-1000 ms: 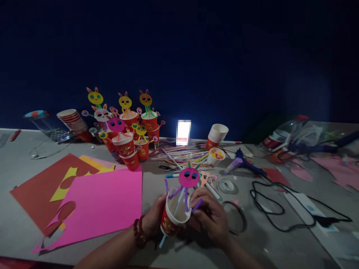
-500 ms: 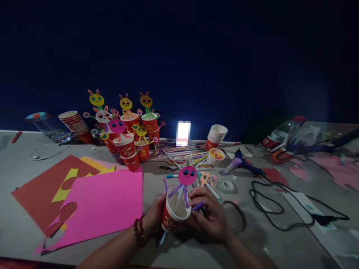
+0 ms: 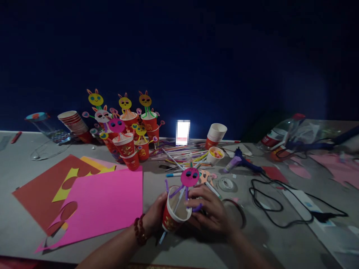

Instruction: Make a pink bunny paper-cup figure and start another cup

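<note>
Near the front of the table, my left hand (image 3: 156,215) is wrapped around the left side of a red paper cup (image 3: 170,220) with a white rim, tilted so its inside shows. A pale straw (image 3: 178,200) runs through the cup and sticks out below. Above the rim stands a round magenta paper face (image 3: 190,177) with blue eyes, joined to purple pipe cleaners (image 3: 175,192). My right hand (image 3: 207,207) has its fingers closed at the right rim, on a purple pipe cleaner there. The exact contact of its fingertips is partly hidden.
Several finished cup figures (image 3: 126,149) stand at the back left. Pink cardstock (image 3: 112,201) lies left of my arm. Straws and pencils (image 3: 182,155), stacked cups (image 3: 215,134), a tape roll (image 3: 226,184), a glue gun (image 3: 245,163) and a black cord (image 3: 266,209) spread right.
The magenta face has shifted slightly right and down. My right fingers have moved a little at the rim, while my left hand keeps its hold on the cup.
</note>
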The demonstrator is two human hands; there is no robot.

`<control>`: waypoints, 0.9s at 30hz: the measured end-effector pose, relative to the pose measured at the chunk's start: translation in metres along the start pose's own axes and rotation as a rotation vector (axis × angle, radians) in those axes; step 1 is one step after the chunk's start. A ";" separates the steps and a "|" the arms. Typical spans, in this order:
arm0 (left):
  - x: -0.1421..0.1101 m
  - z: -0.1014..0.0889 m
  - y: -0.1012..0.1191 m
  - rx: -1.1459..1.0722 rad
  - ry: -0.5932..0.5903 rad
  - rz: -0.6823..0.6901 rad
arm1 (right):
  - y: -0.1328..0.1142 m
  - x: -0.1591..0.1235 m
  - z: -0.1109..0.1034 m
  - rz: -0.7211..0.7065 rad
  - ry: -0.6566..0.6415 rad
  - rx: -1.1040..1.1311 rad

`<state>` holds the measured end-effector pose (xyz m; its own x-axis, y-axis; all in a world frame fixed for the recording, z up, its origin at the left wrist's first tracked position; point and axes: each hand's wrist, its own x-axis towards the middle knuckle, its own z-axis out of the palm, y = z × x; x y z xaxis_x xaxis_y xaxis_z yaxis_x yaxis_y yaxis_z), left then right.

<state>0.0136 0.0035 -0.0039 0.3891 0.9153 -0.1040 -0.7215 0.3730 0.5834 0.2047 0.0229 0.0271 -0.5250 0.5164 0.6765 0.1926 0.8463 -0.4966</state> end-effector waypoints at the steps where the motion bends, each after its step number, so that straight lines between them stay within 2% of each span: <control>1: 0.000 0.000 0.000 -0.003 -0.004 0.009 | 0.001 0.000 0.000 -0.009 0.003 -0.003; 4: 0.000 0.000 0.001 -0.007 -0.003 0.008 | 0.001 0.000 0.002 -0.002 0.016 0.016; 8: -0.001 -0.002 0.003 0.029 0.026 -0.018 | -0.001 -0.003 0.005 0.103 0.053 0.136; 12: -0.001 -0.006 0.001 0.052 0.043 -0.072 | -0.005 -0.005 0.012 0.137 0.141 0.216; 18: 0.001 -0.007 -0.002 -0.043 0.116 -0.126 | -0.012 -0.010 0.020 0.090 0.340 0.038; 23: 0.001 -0.003 0.001 -0.069 0.136 -0.097 | -0.016 -0.010 0.018 0.029 0.313 -0.015; 27: 0.002 -0.005 0.002 -0.107 0.047 -0.178 | -0.018 -0.007 0.016 0.024 0.314 0.006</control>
<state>0.0100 0.0065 -0.0074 0.4908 0.8386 -0.2365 -0.7013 0.5413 0.4639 0.1915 0.0026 0.0227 -0.2386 0.5522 0.7988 0.1964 0.8330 -0.5172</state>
